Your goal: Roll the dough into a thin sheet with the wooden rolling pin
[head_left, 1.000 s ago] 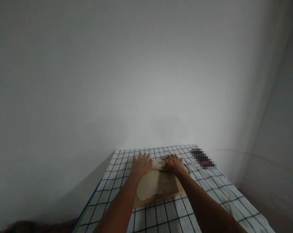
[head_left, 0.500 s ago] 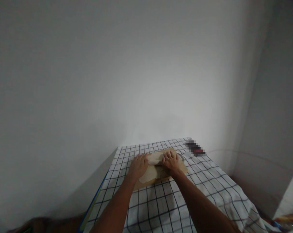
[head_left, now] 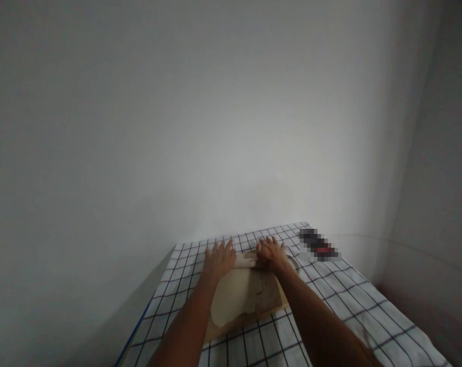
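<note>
A thin, pale sheet of dough (head_left: 234, 296) is spread over a wooden board (head_left: 270, 293). Across the dough's far part lies a pale rolling pin (head_left: 245, 261), its middle showing between my hands. On its left end rests my left hand (head_left: 219, 261), open, fingers stretched forward and apart. My right hand (head_left: 271, 253) presses the right end with its palm, fingers apart and slightly bent. Both ends of the pin are hidden beneath the hands. The dough's right edge is uneven, with a cracked or folded line.
A checked white cloth (head_left: 323, 295) covers the table under the board. At the back right lies a blurred-out dark and red item (head_left: 318, 245). Beside my right wrist is a curved rim (head_left: 293, 262) of something partly hidden. A pale wall (head_left: 231, 127) stands behind the table.
Both hands have pushed the rolling pin away from me toward the board's far edge, so more dough shows on the near side. The view has also shifted slightly.
</note>
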A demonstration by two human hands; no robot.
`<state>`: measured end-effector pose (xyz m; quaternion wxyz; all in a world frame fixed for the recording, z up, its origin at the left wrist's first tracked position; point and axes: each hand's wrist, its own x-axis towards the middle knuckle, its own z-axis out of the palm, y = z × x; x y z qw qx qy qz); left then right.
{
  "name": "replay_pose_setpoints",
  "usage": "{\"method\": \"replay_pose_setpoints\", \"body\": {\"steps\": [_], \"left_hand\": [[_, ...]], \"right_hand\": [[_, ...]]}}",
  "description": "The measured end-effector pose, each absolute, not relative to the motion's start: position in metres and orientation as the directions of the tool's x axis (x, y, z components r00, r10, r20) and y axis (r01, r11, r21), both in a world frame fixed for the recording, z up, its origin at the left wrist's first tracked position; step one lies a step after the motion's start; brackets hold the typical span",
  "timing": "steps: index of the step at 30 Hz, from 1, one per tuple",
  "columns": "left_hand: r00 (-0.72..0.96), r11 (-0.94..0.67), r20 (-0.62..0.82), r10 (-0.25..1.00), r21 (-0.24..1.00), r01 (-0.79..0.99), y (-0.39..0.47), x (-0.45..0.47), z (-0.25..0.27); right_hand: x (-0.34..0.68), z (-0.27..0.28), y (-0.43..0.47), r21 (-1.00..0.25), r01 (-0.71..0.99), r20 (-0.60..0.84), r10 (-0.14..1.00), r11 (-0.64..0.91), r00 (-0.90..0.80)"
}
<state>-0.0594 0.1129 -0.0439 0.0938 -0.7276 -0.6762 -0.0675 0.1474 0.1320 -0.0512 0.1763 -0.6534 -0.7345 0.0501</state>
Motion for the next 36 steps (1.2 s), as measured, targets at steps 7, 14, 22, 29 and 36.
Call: {"method": "replay_pose_setpoints", "body": {"steps": [7, 14, 22, 29, 36], "left_hand": [[0.060, -0.049, 0.218, 0.974, -0.058, 0.997, 0.162, -0.054, -0.039], [0.102, -0.099, 0.142, 0.985, -0.032, 0.995, 0.194, -0.050, -0.035], [0.081, -0.086, 0.143, 0.986, 0.030, 0.996, 0.192, -0.050, -0.032], [0.121, -0.140, 0.213, 0.970, 0.078, 0.987, 0.176, -0.052, -0.031], [0.154, -0.190, 0.258, 0.954, 0.122, 0.974, 0.161, -0.053, -0.027]], "right_hand": [[0.145, -0.047, 0.182, -0.267, 0.955, 0.242, 0.968, 0.132, -0.067], [0.144, -0.047, 0.207, -0.214, 0.970, 0.208, 0.976, 0.116, -0.071], [0.144, -0.048, 0.208, -0.192, 0.974, 0.182, 0.979, 0.122, -0.087], [0.144, -0.050, 0.200, -0.203, 0.971, 0.166, 0.982, 0.127, -0.094], [0.145, -0.046, 0.182, -0.224, 0.963, 0.139, 0.983, 0.152, -0.123]]}}
